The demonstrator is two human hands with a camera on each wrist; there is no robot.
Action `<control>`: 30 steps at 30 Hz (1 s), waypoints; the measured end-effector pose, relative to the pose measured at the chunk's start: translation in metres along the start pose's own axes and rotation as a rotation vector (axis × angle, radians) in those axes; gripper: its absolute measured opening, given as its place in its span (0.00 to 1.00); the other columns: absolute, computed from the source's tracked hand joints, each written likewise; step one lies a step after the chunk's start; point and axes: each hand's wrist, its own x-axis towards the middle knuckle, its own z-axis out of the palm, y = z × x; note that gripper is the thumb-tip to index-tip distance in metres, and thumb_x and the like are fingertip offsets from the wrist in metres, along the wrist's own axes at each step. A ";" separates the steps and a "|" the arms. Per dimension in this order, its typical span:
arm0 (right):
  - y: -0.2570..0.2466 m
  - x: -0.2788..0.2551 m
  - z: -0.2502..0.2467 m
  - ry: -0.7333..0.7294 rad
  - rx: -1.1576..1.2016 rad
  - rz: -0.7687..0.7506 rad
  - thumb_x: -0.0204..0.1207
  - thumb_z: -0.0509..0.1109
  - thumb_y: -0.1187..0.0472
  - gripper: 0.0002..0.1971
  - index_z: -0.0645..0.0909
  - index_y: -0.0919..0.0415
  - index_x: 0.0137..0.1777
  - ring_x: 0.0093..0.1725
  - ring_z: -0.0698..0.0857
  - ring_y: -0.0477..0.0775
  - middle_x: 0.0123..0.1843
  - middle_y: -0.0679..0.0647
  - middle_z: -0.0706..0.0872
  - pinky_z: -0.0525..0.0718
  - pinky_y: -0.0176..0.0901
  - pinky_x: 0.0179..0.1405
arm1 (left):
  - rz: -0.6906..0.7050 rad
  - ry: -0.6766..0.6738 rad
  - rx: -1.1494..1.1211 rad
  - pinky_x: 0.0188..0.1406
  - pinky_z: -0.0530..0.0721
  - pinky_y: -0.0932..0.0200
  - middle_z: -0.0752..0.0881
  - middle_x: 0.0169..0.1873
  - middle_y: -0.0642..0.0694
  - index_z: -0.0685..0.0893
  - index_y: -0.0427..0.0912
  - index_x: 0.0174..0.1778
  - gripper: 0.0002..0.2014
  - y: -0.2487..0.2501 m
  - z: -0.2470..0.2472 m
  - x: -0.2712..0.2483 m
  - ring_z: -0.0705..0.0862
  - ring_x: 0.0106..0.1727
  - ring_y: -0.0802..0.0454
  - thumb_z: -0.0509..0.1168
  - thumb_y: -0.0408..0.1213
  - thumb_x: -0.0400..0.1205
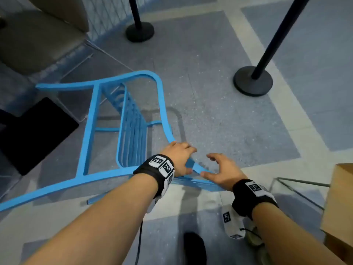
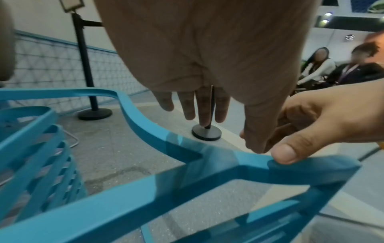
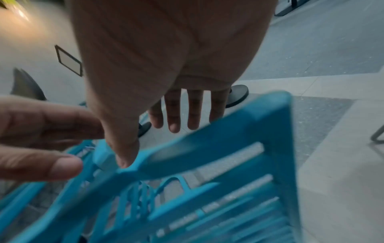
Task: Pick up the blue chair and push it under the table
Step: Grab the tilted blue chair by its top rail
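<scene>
The blue slatted chair (image 1: 91,121) is tipped over on the floor, its legs pointing left and its seat slats upright. My left hand (image 1: 181,157) is spread over the curved frame rail where it meets the backrest. In the left wrist view the chair (image 2: 145,205) runs below my left hand (image 2: 207,106), whose fingers are straight and whose thumb tip touches the rail. My right hand (image 1: 219,169) sits just right of the left one, with its thumb resting on the same rail. The right wrist view shows my right hand (image 3: 180,115) above the chair (image 3: 228,148), fingers straight. No table is recognisable.
Two black stanchions stand on the floor beyond the chair, one (image 1: 140,31) at the back and one (image 1: 253,81) to the right. A beige chair (image 1: 38,39) is at the upper left, and a cardboard box (image 1: 340,207) with wire legs (image 1: 298,190) at the right. Seated people (image 2: 343,69) are behind.
</scene>
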 end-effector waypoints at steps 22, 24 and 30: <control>-0.006 -0.036 -0.071 0.101 -0.133 -0.146 0.70 0.77 0.38 0.19 0.85 0.41 0.59 0.54 0.87 0.53 0.54 0.44 0.88 0.83 0.51 0.52 | -0.018 -0.169 0.251 0.65 0.71 0.44 0.86 0.58 0.45 0.78 0.45 0.59 0.23 0.023 -0.045 0.012 0.83 0.63 0.41 0.61 0.60 0.80; -0.031 -0.039 -0.091 0.118 -0.115 -0.200 0.67 0.78 0.37 0.20 0.86 0.42 0.57 0.52 0.87 0.52 0.52 0.44 0.89 0.84 0.54 0.52 | -0.053 -0.127 0.204 0.64 0.75 0.45 0.87 0.56 0.44 0.79 0.46 0.56 0.21 0.022 -0.072 -0.006 0.84 0.60 0.41 0.62 0.60 0.80; -0.153 -0.060 -0.136 0.026 -0.213 -0.348 0.67 0.81 0.40 0.19 0.87 0.46 0.53 0.49 0.86 0.51 0.48 0.45 0.91 0.84 0.52 0.49 | -0.245 -0.013 0.070 0.42 0.84 0.49 0.88 0.44 0.43 0.80 0.50 0.42 0.19 0.006 -0.143 -0.086 0.87 0.48 0.37 0.66 0.63 0.72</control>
